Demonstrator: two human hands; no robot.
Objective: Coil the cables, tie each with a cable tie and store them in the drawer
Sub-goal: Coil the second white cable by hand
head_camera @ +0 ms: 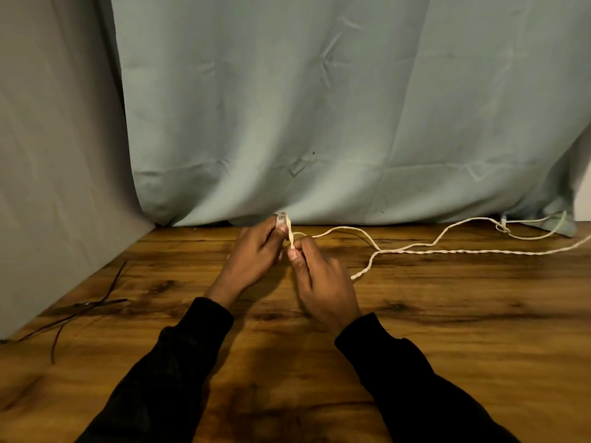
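Fingers of both hands are closed on the white cable at the middle of the wooden table. The left hand curls round the cable's end, where a small white connector with a printed label sticks up above the knuckles. The right hand pinches the cable between thumb and forefinger just beside the left, its other fingers folded under. A short upright stretch of cable runs between the two grips.

From the hands the cable trails off to the right, its long run lying roughly across the table; part of it is twisted double, and one loose twisted end drops back toward the right wrist. At the far right it loops near the hem of the pale green curtain.

Well apart, at the left edge of the table, lie several thin dark cable ties, crossing one another beside the grey wall. Black sleeves cover both forearms.
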